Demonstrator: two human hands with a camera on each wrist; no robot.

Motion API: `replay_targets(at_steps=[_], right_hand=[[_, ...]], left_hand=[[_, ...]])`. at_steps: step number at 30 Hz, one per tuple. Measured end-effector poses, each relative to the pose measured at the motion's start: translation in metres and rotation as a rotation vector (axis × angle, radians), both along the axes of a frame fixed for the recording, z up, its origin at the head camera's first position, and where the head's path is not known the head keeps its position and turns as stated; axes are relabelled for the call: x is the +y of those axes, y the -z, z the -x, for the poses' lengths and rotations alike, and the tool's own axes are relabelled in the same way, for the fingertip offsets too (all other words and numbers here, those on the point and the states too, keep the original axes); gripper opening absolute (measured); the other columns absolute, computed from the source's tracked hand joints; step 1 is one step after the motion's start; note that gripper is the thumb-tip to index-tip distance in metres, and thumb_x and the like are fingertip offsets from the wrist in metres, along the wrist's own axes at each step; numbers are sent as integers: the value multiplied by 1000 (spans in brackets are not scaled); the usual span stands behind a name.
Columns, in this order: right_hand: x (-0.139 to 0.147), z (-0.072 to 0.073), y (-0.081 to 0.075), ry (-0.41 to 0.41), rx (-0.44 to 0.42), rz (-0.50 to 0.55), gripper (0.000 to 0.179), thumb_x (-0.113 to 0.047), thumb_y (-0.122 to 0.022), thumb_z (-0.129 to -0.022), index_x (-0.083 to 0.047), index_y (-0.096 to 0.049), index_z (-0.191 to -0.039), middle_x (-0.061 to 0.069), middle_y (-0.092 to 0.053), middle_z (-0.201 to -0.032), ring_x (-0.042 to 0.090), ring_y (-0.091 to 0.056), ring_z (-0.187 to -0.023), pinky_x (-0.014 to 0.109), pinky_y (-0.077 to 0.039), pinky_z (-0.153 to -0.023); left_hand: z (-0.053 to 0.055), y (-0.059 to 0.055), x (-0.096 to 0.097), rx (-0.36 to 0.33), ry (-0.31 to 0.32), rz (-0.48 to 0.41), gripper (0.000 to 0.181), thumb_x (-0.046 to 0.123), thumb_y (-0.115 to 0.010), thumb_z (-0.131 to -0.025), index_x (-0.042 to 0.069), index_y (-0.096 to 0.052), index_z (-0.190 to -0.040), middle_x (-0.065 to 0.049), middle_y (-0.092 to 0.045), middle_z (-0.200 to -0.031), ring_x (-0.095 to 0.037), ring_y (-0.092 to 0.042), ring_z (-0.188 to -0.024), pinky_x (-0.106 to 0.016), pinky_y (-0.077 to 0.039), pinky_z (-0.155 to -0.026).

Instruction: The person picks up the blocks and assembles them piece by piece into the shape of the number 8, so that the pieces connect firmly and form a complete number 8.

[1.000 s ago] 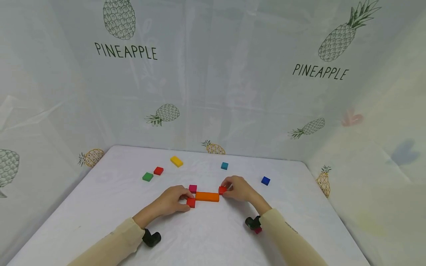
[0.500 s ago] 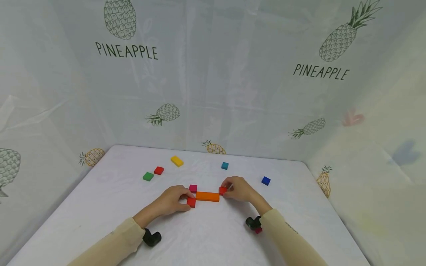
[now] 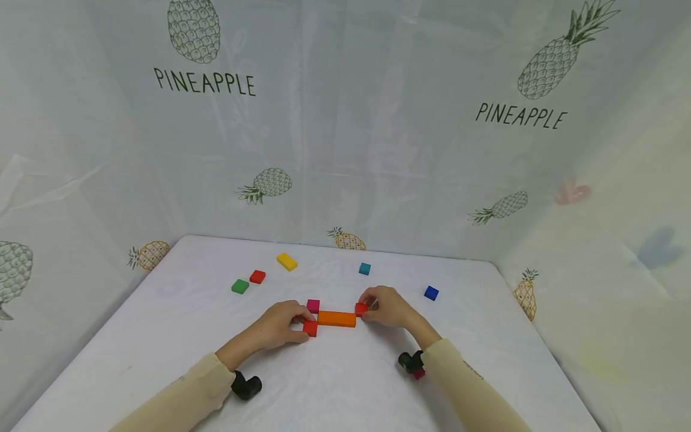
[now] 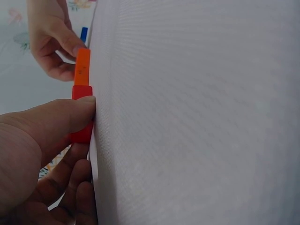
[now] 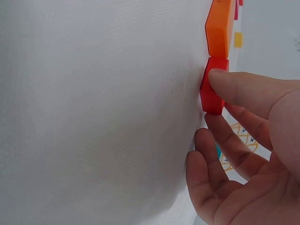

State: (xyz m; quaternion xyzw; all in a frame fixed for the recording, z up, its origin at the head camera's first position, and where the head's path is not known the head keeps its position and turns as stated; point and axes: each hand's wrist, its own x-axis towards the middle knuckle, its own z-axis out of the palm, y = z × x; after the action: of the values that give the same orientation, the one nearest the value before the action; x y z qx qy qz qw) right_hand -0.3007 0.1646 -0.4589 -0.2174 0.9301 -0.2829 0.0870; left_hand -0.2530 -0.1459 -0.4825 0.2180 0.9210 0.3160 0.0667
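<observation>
so my left hand (image 3: 281, 325) has a red block (image 3: 310, 329) pinched, my right hand (image 3: 390, 307) is pinching a second red block (image 3: 360, 309), and the long orange block (image 3: 336, 319) lies between both grips, magenta block (image 3: 313, 306) just past the left one

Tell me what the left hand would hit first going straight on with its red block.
Probably the orange block, just beyond the red block the left hand pinches; any gap between them is hard to judge.

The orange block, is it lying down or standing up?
Lying down. In the head view, the long orange block stretches sideways along the white table, between the left hand and the right hand.
</observation>
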Motion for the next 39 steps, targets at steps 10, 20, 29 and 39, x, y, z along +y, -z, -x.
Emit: replay_targets(at_steps=[10,20,29,39], right_hand=[[0,1,0,-1,-5,8,25,-12,-83,-93,-10,-73,-116,2,-69,-104,17,-60,-93,35,-57,-88],[0,2,0,10,-14,0,25,-14,-83,-94,-12,-72,-117,1,-69,-104,17,-60,-94,36,-57,-89],[1,4,2,14,-23,9,29,-14,-84,-92,-13,-72,-118,0,-68,-104,16,-60,-93,36,-58,-88],[2,2,-1,20,-35,27,34,-16,-85,-91,-13,-71,-122,2,-69,-110,17,-62,-97,37,-59,-89]], left_hand=[[4,3,0,-10,-8,0,30,19,-87,-88,21,-76,-116,8,-65,-105,-14,-58,-101,-40,-55,-92],[3,2,0,-4,-11,0,29,21,-88,-88,23,-76,-114,8,-65,-103,-14,-58,-100,-40,-55,-92],[2,1,0,-9,-14,-4,28,21,-88,-88,23,-76,-113,8,-65,-102,-14,-58,-100,-40,-55,-92],[2,2,0,-1,-2,-4,28,20,-88,-88,21,-76,-113,7,-65,-103,-15,-58,-100,-42,-55,-92]])
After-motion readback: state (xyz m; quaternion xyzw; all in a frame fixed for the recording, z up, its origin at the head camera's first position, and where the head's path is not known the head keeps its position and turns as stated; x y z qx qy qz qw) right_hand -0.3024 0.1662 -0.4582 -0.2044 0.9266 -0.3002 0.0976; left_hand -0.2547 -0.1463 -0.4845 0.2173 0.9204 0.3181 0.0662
